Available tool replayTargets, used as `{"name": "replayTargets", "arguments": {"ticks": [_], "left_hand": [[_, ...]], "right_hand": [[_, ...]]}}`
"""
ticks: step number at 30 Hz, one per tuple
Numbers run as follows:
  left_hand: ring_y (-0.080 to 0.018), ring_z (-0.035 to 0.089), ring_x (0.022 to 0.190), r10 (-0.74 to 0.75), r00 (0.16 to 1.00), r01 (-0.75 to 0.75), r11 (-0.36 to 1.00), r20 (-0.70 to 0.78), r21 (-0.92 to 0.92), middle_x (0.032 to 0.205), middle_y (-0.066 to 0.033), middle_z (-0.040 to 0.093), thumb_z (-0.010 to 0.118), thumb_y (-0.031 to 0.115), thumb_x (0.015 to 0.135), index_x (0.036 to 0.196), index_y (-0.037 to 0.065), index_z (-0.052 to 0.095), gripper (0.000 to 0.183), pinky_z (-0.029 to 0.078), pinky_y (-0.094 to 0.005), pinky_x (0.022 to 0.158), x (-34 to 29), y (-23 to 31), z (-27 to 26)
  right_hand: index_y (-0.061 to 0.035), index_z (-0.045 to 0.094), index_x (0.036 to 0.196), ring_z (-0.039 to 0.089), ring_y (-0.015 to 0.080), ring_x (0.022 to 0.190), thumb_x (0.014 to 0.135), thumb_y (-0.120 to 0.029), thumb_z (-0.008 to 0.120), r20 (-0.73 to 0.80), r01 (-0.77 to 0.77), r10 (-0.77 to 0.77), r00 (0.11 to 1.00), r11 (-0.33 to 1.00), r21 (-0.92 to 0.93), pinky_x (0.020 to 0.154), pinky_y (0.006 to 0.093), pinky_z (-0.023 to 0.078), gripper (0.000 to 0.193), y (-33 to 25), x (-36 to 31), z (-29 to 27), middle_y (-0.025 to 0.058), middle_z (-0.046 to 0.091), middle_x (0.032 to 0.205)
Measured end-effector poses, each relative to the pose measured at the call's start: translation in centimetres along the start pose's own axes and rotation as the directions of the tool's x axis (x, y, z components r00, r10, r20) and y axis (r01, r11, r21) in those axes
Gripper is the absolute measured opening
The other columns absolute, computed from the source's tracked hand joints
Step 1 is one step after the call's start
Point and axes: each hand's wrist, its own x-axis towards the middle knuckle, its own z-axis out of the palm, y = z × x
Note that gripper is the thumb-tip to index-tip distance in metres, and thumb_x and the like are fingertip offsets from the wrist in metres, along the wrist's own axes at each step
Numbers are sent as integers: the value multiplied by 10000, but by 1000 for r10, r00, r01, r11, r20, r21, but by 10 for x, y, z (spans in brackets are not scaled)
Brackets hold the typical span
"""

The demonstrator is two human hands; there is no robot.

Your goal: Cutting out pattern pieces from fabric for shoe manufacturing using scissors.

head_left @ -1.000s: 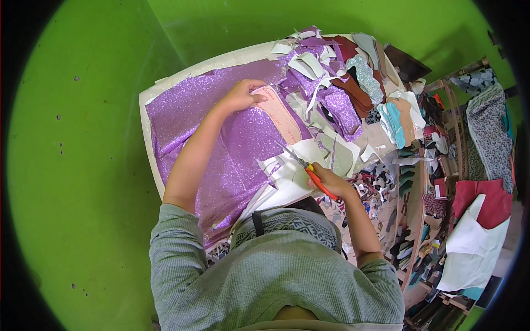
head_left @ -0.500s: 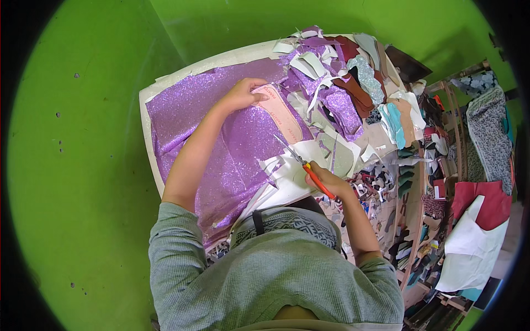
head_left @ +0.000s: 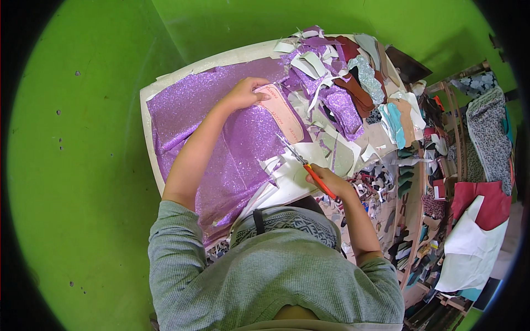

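at a pale table (head_left: 232,54) against a green wall (head_left: 83,193), we are holding one pink template (head_left: 282,117) on one glittering purple sheet (head_left: 237,143), where it is lying near the sheet's right edge, slanting down to the right. our left hand (head_left: 243,94) is keeping its place from a second earlier, its fingers bending and almost meeting the thumb, closing on the template's upper end. our right hand (head_left: 330,181) is curling firmly around the handles of one pair of scissors (head_left: 307,167); against that earlier frame, the scissors are showing a thinner strip of orange handle, and their tips are sitting slightly higher, just beside the template's lower end with a gap showing. how far the blades are parting, we cannot tell. we are counting two hands, one template, one pair of scissors. one white sheet (head_left: 295,175) is spreading beneath the scissors. to the right, at least one silver glitter piece (head_left: 363,77) and one turquoise piece (head_left: 395,132) are lying apart, while purple and white scraps (head_left: 310,67) are overlapping too thickly for us to number.
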Motion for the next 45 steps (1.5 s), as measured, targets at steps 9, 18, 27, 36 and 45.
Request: {"name": "replayTargets", "arguments": {"ticks": [9,18,27,36,45], "left_hand": [[-147,584,843,4,1000,-4,999,-4,-51,947,-89,634,643,33,731,1043,-4,585,320,448,-273,753,1,-7,0],[-147,587,826,8,1000,-8,997,-8,-72,933,-97,635,646,32,726,1041,-1,586,321,450,-270,742,-1,-7,-2],[-151,591,803,17,1000,-17,998,-7,-52,935,-106,633,643,31,735,1046,-2,583,319,467,-276,701,0,-10,1],[-149,587,839,-6,1000,8,996,18,-94,952,-105,630,639,26,736,1054,-10,577,325,456,-268,734,-2,-5,0],[-158,587,861,12,1000,-11,999,9,-52,975,-107,629,640,32,735,1072,-11,570,347,452,-274,749,-1,-7,2]], "right_hand": [[-7,426,905,459,234,644,887,-535,312,95,50,-59,994,994,94,634,332,395,541,7,5,4,136,461,735],[13,435,867,436,260,680,910,-497,238,129,38,-42,991,999,38,712,342,377,549,-7,5,4,156,447,750],[-82,396,822,341,89,503,895,-545,229,221,-19,-22,975,983,182,463,231,313,497,-4,-7,3,-15,340,617],[-90,357,827,309,88,544,903,-530,229,295,-208,128,947,944,257,482,216,309,465,10,-6,12,-16,308,668],[14,406,888,424,234,752,893,-557,198,137,3,-17,990,995,98,756,321,356,608,0,5,8,144,417,770]]}}
